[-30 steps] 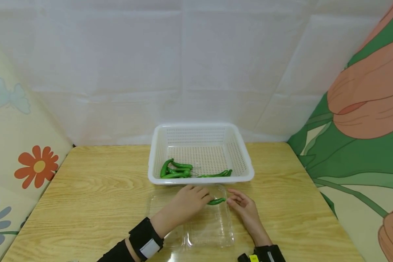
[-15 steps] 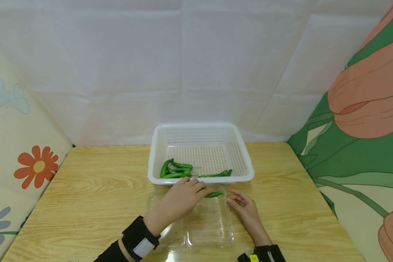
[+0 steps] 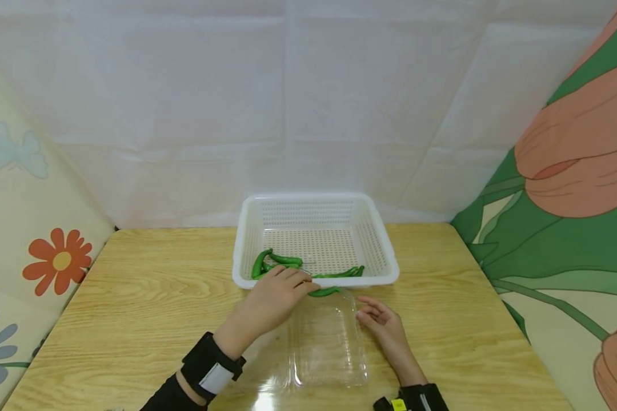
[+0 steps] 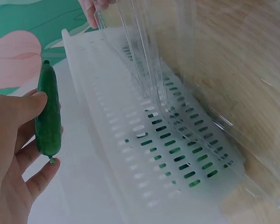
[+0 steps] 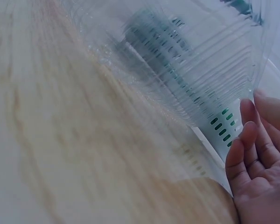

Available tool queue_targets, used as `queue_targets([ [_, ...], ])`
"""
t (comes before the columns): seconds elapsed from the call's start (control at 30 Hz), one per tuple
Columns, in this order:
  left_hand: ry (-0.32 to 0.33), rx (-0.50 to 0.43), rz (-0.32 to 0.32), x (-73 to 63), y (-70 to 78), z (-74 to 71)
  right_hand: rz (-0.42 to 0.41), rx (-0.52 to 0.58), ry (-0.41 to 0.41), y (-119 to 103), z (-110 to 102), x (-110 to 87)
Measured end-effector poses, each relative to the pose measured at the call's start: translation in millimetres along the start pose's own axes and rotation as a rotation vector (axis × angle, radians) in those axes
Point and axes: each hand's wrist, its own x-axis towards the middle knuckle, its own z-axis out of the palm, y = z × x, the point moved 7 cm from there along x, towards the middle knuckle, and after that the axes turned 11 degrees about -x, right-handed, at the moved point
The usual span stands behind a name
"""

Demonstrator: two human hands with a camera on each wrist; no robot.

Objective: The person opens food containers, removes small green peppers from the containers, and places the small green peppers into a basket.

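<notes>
My left hand pinches a green chili pepper between thumb and fingers at the near rim of the white basket. In the left wrist view the pepper stands lengthwise, its thin stem end down. Below it in the head view is a clear plastic container on the table. My right hand is at the container's far right edge; in the right wrist view, thumb and forefinger pinch the clear wall. Several more green chili peppers lie in the white basket, partly hidden by my left hand.
The basket stands on the wooden table behind the container, near a white backdrop. Printed floral cloths flank the table at both sides. Each wrist wears a black band.
My left hand has moved up and left with the chili pepper, from over the container to the basket's near rim. My right hand has stayed in place.
</notes>
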Motion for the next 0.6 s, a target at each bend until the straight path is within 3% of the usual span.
queue_targets([
  [0.2, 0.058, -0.018, -0.032, -4.0, -13.3, -3.3, 0.019, -0.013, 0.011, 0.2, -0.5, -0.2],
  [0.43, 0.063, -0.092, -0.08, -13.4, -32.2, -1.1, 0.032, -0.025, 0.007, -1.3, -0.7, -1.7],
  [0.6, 0.101, -0.083, -0.091, -17.8, -40.0, -1.7, 0.034, -0.02, 0.004, -2.6, -0.4, -2.8],
])
